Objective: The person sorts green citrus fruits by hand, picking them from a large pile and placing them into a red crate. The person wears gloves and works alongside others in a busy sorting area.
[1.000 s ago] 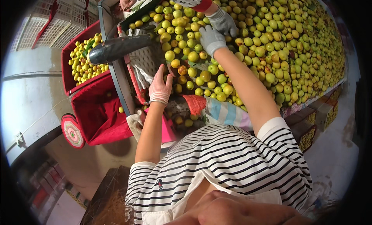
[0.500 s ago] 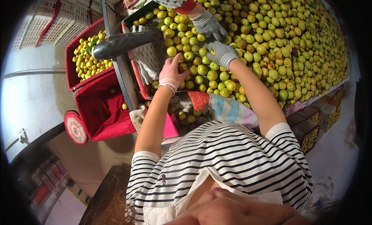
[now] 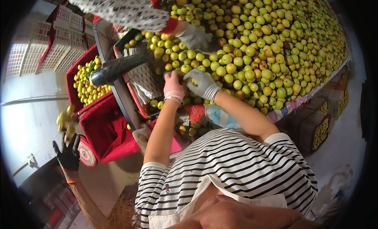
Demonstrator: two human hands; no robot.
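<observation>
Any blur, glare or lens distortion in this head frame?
Head view: strong fisheye bending and a dark rim; the fruits flying over the black-gloved hand are motion-blurred; both gloved hands, left and right, on the fruit pile are sharp, evenly lit.

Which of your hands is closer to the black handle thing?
Left. The left hand in its pink glove is just right of the black handle; the right hand in its grey glove lies farther right, on the fruit pile.

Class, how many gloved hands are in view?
4: left hand and right hand on the fruit, a grey one above, a black one lower left. Others may be hidden.
</observation>
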